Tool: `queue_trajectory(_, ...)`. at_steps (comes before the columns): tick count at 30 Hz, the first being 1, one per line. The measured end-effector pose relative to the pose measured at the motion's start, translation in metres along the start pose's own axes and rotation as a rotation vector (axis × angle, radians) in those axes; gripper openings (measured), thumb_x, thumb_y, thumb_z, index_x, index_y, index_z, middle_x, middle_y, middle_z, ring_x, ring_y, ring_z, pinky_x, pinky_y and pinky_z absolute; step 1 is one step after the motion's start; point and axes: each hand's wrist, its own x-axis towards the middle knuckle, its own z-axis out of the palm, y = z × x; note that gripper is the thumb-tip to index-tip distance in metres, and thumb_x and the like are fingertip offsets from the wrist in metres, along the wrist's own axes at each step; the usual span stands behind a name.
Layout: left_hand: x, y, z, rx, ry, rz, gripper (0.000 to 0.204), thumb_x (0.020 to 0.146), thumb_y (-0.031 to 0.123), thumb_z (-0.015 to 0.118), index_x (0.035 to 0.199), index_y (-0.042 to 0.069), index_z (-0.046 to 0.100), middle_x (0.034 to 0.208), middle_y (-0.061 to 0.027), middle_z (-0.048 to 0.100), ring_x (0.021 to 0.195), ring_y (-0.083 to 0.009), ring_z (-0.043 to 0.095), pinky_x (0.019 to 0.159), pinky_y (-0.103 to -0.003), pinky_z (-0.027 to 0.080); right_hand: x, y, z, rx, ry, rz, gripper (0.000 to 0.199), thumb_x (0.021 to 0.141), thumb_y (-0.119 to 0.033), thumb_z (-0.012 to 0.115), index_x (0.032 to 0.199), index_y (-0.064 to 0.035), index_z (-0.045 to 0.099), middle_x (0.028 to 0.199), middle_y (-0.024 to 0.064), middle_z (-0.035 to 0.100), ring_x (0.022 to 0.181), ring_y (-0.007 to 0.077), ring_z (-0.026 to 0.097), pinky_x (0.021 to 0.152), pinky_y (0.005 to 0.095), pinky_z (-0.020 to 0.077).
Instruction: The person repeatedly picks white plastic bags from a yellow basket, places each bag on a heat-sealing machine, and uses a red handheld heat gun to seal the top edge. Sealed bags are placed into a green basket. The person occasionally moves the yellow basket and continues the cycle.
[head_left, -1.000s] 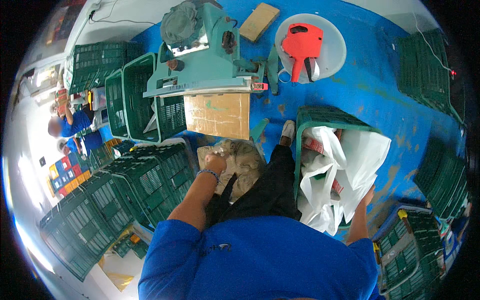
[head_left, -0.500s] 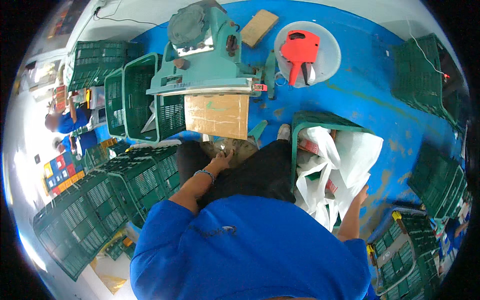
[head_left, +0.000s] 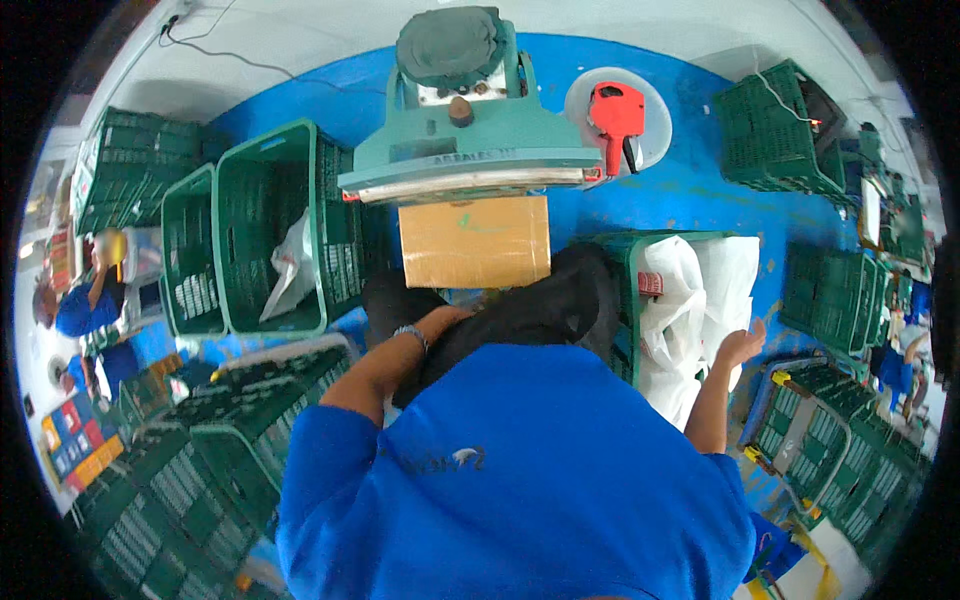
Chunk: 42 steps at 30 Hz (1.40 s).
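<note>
My left hand (head_left: 441, 321) rests by my left thigh, below a cardboard sheet (head_left: 475, 242); its fingertips are hidden by my leg, so I cannot tell whether it is closed. My right hand (head_left: 742, 345) is held out on the right with its fingers apart and nothing in them. It is beside white plastic bags (head_left: 672, 310), some with red print, which fill a green crate (head_left: 627, 330) by my right leg. Ahead of me stands a green machine (head_left: 470, 150) with a long horizontal bar, and the cardboard hangs below that bar.
Green crates (head_left: 318, 250) stand at left, one with a white bag (head_left: 293, 265) inside. A red handheld labeller (head_left: 618, 115) lies on a round white tub (head_left: 657, 125). More crates (head_left: 830, 300) and a crate trolley (head_left: 800, 440) are on the right. Co-workers (head_left: 90, 305) appear at far left and far right.
My view has swung, bringing the machine more squarely in front. My left hand has drawn back from a round patterned surface under the cardboard. My right hand has risen and spread beside the bags.
</note>
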Motion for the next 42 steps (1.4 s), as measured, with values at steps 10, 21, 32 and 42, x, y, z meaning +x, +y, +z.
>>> queue_trajectory(10,0.011,-0.029,-0.023,1.212,0.055,0.775,0.027,0.088,0.023,0.050,0.085,0.003,0.068,0.086,-0.0206,0.067,0.077,-0.0299,0.065,0.067,-0.038,0.049,-0.087,-0.097,-0.040,0.514,-0.010,0.070,0.031,0.079,0.010,0.052,0.106,-0.0038,0.057,0.106,0.0098,0.057,0.086,0.0198,0.055,0.072,0.0291,0.0456)
queue_trajectory(21,-0.027,0.114,0.206,1.351,0.152,1.716,0.023,0.079,0.017,0.065,0.098,0.005,0.065,0.111,-0.0116,0.062,0.107,-0.0295,0.055,0.090,-0.038,0.045,-0.034,-0.127,0.016,0.133,-0.704,-0.266,0.029,0.080,-0.017,0.066,0.107,-0.0078,0.062,0.108,0.0134,0.065,0.102,0.0286,0.061,0.085,0.0474,0.0467)
queue_trajectory(32,0.119,0.193,0.321,1.856,0.204,1.994,0.039,0.083,0.008,0.049,0.122,0.010,0.055,0.121,-0.0068,0.055,0.120,-0.0197,0.048,0.101,-0.043,0.034,-0.086,-0.029,0.013,0.040,-0.559,-0.125,0.026,0.078,-0.016,0.066,0.103,-0.0117,0.062,0.104,0.0075,0.065,0.105,0.0270,0.056,0.100,0.0485,0.0330)
queue_trajectory(42,0.111,0.235,0.295,1.943,-0.156,1.711,0.012,0.075,0.007,0.057,0.082,0.014,0.063,0.081,-0.0027,0.063,0.086,-0.0198,0.062,0.077,-0.040,0.042,-0.058,-0.032,0.002,0.142,-0.472,-0.366,0.008,0.081,-0.011,0.057,0.088,-0.0107,0.062,0.076,0.0098,0.065,0.079,0.0276,0.061,0.085,0.0413,0.0389)
